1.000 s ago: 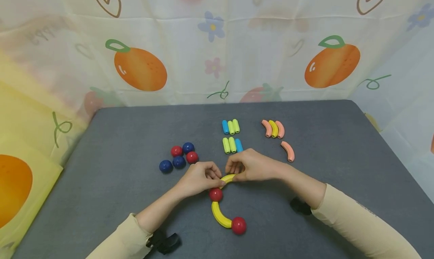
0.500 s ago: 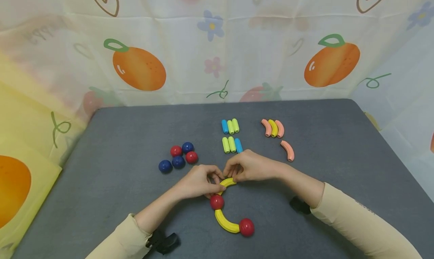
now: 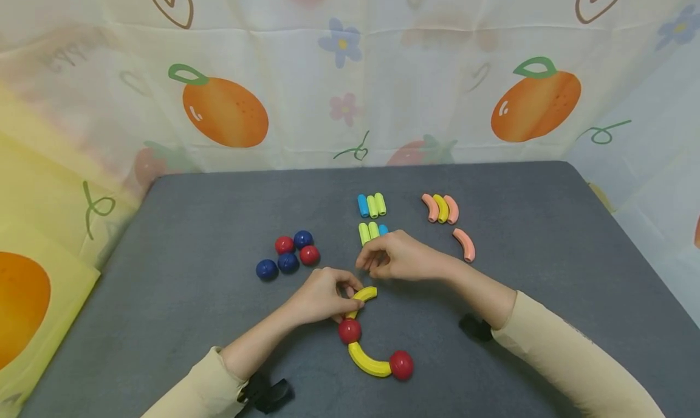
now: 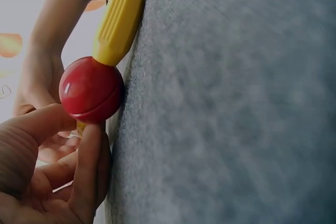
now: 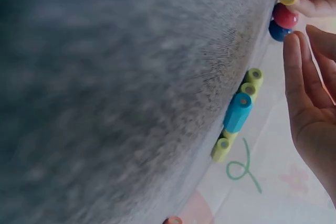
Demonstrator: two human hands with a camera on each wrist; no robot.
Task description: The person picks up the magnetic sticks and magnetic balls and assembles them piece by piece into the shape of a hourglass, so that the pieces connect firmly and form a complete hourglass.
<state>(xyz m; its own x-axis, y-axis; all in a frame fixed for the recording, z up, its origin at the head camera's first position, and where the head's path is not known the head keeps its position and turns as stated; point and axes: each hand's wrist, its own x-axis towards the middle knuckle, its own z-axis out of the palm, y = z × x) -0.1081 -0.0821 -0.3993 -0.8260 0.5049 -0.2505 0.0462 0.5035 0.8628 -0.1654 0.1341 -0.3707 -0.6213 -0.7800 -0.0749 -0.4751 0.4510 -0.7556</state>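
Note:
In the head view a joined chain lies on the table: an upper curved yellow building stick (image 3: 367,293), a red ball (image 3: 350,331), a lower curved yellow stick (image 3: 369,363) and another red ball (image 3: 401,365). My left hand (image 3: 324,296) pinches the upper stick between thumb and fingers, close above the first ball. Its far end is free, showing a silvery dot in the right wrist view. My right hand (image 3: 401,257) hovers apart from the chain, fingers loosely bent and holding nothing. It partly covers a blue straight stick (image 3: 384,229).
Red and blue balls (image 3: 288,261) cluster left of the hands. Straight green and blue sticks (image 3: 372,205) lie in two rows behind. Farther right are several curved pink and yellow sticks (image 3: 440,208), with one pink stick (image 3: 464,245) apart. A printed cloth (image 3: 361,90) hangs behind the table.
My right hand has let go of the upper yellow stick and moved up and away. The chain has swung so its lower ball sits farther right. My left hand keeps its pinch.

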